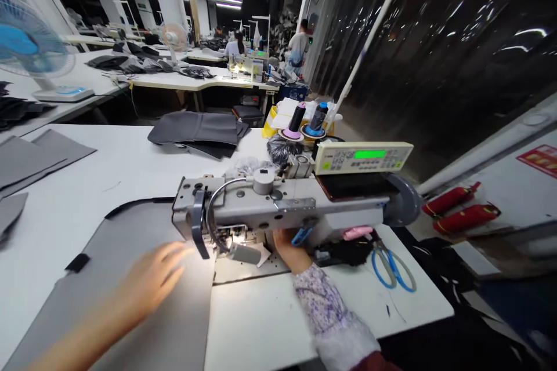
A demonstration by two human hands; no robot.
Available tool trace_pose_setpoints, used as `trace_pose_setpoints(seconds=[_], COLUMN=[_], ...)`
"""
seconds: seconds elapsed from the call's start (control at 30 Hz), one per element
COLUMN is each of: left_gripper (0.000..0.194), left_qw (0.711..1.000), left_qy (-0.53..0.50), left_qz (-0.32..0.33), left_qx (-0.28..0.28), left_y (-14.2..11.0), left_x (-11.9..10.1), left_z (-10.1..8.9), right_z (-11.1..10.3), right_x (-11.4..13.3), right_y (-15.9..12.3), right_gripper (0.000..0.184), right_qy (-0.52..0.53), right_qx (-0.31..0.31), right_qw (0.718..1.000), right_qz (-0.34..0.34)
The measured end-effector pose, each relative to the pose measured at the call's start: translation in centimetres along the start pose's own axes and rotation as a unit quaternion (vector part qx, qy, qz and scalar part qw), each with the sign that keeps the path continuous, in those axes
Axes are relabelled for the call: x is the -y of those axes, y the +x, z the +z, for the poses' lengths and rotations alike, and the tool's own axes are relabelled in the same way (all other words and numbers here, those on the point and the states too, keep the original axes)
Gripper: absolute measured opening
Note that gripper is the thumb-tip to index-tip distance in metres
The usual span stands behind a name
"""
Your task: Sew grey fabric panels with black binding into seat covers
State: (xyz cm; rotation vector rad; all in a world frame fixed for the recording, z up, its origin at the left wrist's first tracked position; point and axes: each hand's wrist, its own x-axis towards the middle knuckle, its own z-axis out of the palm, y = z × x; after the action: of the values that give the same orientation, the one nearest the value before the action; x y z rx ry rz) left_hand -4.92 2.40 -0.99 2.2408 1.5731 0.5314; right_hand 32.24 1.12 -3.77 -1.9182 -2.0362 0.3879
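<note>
Sewing tables (174,82) stretch behind the grey sewing machine (278,200).

Scissors (393,269) right of sewing machine (278,204)

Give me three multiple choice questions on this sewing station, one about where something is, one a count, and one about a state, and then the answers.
1. Where is the right hand relative to the sewing machine?
A. On its control panel
B. Reaching in under its arm
C. Behind it, on the thread stand

2. How many thread cones stand behind the machine?
A. One
B. Three
C. Two

3. What state is the light at the needle area in?
A. Lit
B. Off
C. Covered by a cloth

Answers:
1. B, the hand sits below the machine's arm.
2. C, two dark cones stand side by side.
3. A, a bright glow shows around the needle area.
</note>
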Motion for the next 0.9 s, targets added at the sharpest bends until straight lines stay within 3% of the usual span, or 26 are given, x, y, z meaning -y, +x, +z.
trace_pose_setpoints(seconds=[0.07,0.13,0.23,0.37,0.47,0.6,0.7,0.8,0.9], left_gripper=[0.036,0.035,0.033,0.034,0.039,0.042,0.039,0.041,0.035], left_qw=[0.997,0.995,0.995,0.998,0.998,0.982,0.971,0.981,0.995], left_qy=[0.063,0.078,0.076,0.032,-0.039,-0.176,-0.24,-0.175,-0.022], left_qz=[0.029,0.046,0.056,0.047,0.046,0.066,0.02,-0.066,-0.088], left_qx=[0.033,0.043,0.015,-0.013,-0.009,0.003,-0.006,-0.054,-0.046], left_y=[-3.8,-6.0,-6.5,-5.9,-6.2,-6.6,-6.1,-4.9,-2.8], left_x=[-0.9,-2.0,-4.3,-7.6,-9.8,-11.8,-11.1,-8.5,-6.0], left_z=[0.9,2.5,5.1,7.0,7.3,6.6,4.9,2.8,1.7], right_z=[0.4,0.9,1.1,0.2,0.5,3.0,4.2,4.5,4.9], right_x=[0.7,1.3,1.4,-0.1,0.5,5.7,9.6,10.9,10.7], right_y=[-0.1,-0.3,-0.7,-1.7,-3.8,-6.4,-5.8,-3.6,-2.4], right_gripper=[0.032,0.026,0.016,0.026,0.04,0.057,0.047,0.024,0.046], right_qy=[0.032,0.057,0.087,0.154,0.25,0.371,0.419,0.374,0.211], right_qx=[-0.024,-0.041,-0.062,-0.087,-0.034,0.118,0.154,0.086,0.02], right_qw=[0.999,0.997,0.994,0.981,0.965,0.92,0.887,0.903,0.92], right_qz=[-0.015,-0.018,0.011,0.074,0.068,-0.039,-0.117,-0.195,-0.329])
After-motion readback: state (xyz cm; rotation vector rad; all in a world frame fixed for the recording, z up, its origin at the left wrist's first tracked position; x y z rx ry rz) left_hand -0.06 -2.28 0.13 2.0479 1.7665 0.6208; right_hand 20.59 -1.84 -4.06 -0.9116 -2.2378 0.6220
